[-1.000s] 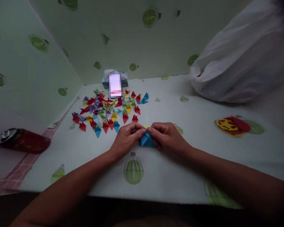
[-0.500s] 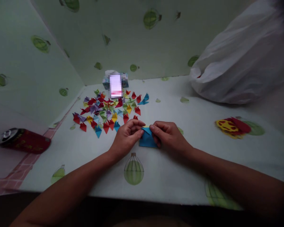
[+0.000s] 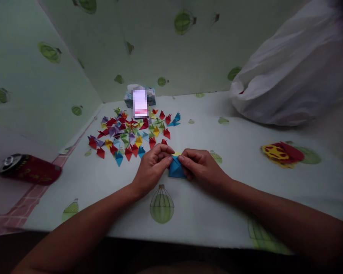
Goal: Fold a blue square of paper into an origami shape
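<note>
Between my hands, just above the table, is a small folded piece of blue origami paper (image 3: 176, 169), with a bit of yellow showing at its top edge. My left hand (image 3: 153, 163) pinches its upper left corner between thumb and fingers. At the right side, my right hand (image 3: 201, 163) grips the paper, its thumb pressing the top flap and its fingers curled behind. Parts of the paper are hidden by my fingers. Many small folded paper pieces (image 3: 128, 153) in red, blue, yellow, purple and green lie beyond my left hand.
Behind the folded pieces, a lit phone (image 3: 140, 102) leans on a tissue box (image 3: 151, 96). A red can (image 3: 31, 169) lies at the left. On the right are red and yellow cut-out shapes (image 3: 282, 153) and a large white plastic bag (image 3: 286, 76). The table's front edge is near me.
My right hand has shifted slightly left along the blue paper, its thumb now closer to my left thumb. The top flap lies a little differently. Other things stay in place.
</note>
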### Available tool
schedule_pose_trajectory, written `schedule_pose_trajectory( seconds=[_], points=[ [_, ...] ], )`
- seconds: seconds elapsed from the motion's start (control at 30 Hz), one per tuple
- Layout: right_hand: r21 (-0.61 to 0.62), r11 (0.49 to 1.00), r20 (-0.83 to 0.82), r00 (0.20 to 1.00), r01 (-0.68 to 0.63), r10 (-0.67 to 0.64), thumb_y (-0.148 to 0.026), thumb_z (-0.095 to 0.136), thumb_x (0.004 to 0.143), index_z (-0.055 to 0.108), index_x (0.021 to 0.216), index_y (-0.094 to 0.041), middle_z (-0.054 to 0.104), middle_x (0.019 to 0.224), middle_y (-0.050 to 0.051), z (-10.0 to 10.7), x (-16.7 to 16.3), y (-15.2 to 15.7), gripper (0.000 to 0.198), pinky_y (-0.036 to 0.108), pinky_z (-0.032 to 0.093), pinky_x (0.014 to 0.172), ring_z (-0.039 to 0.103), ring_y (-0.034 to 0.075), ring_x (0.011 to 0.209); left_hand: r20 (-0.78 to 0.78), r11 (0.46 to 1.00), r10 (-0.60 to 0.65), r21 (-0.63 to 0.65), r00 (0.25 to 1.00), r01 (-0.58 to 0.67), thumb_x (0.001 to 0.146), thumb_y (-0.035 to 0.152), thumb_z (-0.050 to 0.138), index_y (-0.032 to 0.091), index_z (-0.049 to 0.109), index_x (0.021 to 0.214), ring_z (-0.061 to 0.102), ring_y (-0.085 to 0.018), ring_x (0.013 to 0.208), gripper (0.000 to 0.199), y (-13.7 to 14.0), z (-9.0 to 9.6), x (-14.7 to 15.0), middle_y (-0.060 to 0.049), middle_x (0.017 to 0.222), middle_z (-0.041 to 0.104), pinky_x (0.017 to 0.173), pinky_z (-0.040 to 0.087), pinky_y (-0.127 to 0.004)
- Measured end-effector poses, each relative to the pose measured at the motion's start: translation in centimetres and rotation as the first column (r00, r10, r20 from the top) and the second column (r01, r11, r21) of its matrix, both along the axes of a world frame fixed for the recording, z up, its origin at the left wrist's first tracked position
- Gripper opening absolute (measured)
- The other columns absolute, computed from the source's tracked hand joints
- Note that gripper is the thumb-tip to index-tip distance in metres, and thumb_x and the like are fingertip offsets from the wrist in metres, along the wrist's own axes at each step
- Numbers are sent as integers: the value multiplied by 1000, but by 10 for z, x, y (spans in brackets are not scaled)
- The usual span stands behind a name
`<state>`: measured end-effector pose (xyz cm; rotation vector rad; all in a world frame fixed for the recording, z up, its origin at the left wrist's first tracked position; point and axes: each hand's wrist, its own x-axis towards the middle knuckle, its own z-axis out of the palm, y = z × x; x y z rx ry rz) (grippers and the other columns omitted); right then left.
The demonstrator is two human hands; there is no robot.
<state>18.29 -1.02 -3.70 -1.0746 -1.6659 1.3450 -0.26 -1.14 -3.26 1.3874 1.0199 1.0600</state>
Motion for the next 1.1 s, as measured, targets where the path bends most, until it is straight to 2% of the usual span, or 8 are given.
schedule_pose_trajectory(
  seconds=[0.23,0.47,0.67,0.77,0.9,1.1],
  points=[
    [70,997,77,996,42,-47,-37,56,92,51,57,-20,51,45,-3,3,0,0,40,25,34,47,44,9,43,-26,999,-47,-10,999,47,91,31,62,17,60,106,56,-12,66,21,1,-5,0,2,72,60,63,43,-24],
    [-78,996,-13,999,-44,43,-47,58,90,51,58,-20,52,44,-4,4,1,1,42,23,33,43,44,9,40,-18,999,-42,30,999,43,86,29,68,18,61,98,54,-10,62,18,2,-3,1,4,67,60,59,42,-21],
    [-135,989,-54,997,-63,56,-49,59,89,52,58,-19,53,45,-4,2,2,0,44,21,34,42,45,7,39,34,999,-43,4,999,42,85,30,70,18,62,99,53,-9,60,19,4,-4,-1,5,64,59,59,42,-20],
    [-112,992,-48,998,-57,52,-47,59,90,52,58,-19,53,45,-4,2,3,1,44,21,33,42,44,7,39,25,994,-75,-78,997,77,84,36,72,17,64,98,56,-10,61,25,6,-4,-1,4,66,62,61,45,-21],
    [-135,989,-50,997,-64,58,-48,60,89,53,57,-18,53,45,-4,3,3,2,44,20,32,41,44,7,38,29,959,-172,-224,985,174,83,44,72,15,62,80,59,-11,59,31,9,-4,-2,-1,67,66,60,46,-24],
    [-189,982,-113,992,29,-51,-49,60,91,52,58,-19,54,46,-4,3,4,4,45,21,35,41,46,7,38,106,937,-147,-305,983,173,83,41,73,16,58,73,55,-8,52,31,10,-4,-4,1,59,65,55,42,-21]
  ],
)
